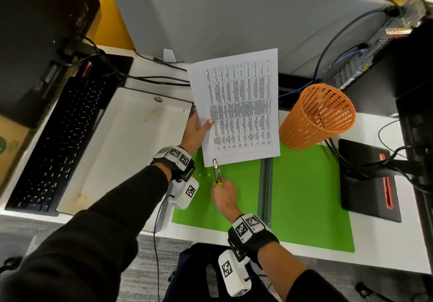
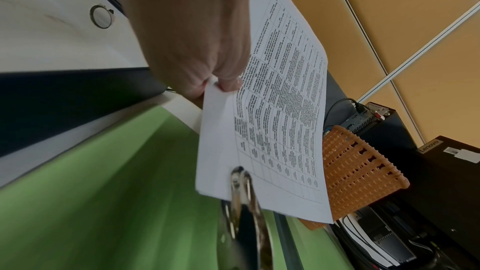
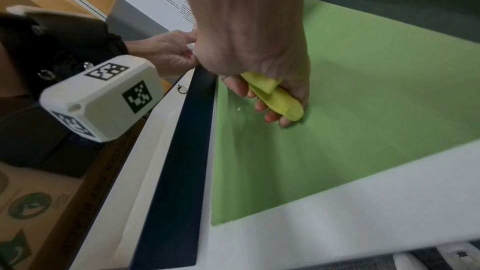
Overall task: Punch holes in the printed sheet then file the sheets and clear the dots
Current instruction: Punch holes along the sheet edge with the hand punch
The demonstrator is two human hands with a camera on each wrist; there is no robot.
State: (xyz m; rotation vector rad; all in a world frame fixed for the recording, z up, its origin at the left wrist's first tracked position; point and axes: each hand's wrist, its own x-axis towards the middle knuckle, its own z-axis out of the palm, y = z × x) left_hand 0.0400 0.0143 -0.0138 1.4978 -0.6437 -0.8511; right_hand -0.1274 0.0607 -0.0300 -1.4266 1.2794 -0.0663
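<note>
The printed sheet (image 1: 236,107) with a dense table is held up over the desk, its near edge above the open green file folder (image 1: 304,196). My left hand (image 1: 196,129) pinches the sheet's left edge, thumb on top (image 2: 230,81). My right hand (image 1: 225,196) grips the yellow handles (image 3: 272,93) of a metal single-hole punch (image 1: 216,170), whose head sits over the sheet's near left corner (image 2: 240,180). A few white paper dots (image 1: 204,174) lie on the folder beside the punch.
An orange mesh basket (image 1: 321,116) stands right of the sheet, at the folder's far edge. A black keyboard (image 1: 58,137) lies at the left, a white tray-like surface (image 1: 131,142) beside it. Monitor stands and cables (image 1: 365,165) crowd the right side.
</note>
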